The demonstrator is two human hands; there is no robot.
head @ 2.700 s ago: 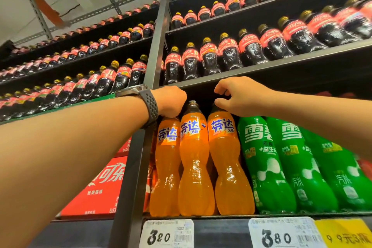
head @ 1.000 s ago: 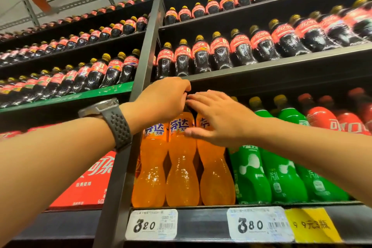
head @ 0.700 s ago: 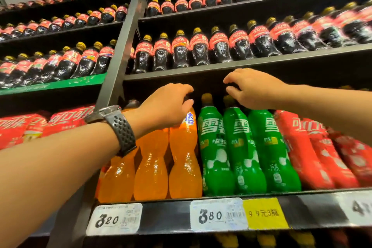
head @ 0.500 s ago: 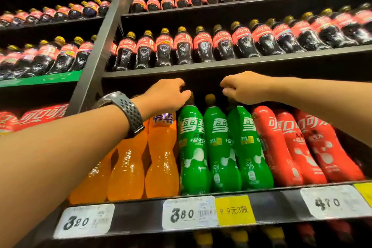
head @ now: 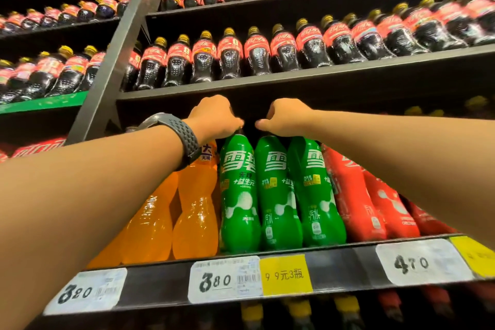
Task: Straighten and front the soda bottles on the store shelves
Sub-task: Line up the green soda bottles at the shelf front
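Three green soda bottles stand side by side on the shelf in front of me, labels facing out. My left hand grips the cap of the left green bottle. My right hand curls over the tops of the middle green bottle and the right green bottle; their caps are hidden under it. Orange soda bottles stand to the left, partly behind my left forearm. Red soda bottles stand to the right.
The shelf edge carries price tags reading 3.20, 3.80 and 4.70 and a yellow promotion tag. Rows of dark cola bottles fill the shelves above. A dark steel upright divides the bays. More bottles show below.
Both hands have moved right from the orange bottles to the green ones. The view has shifted right with them. My hands now sit closer together on the green bottle tops.
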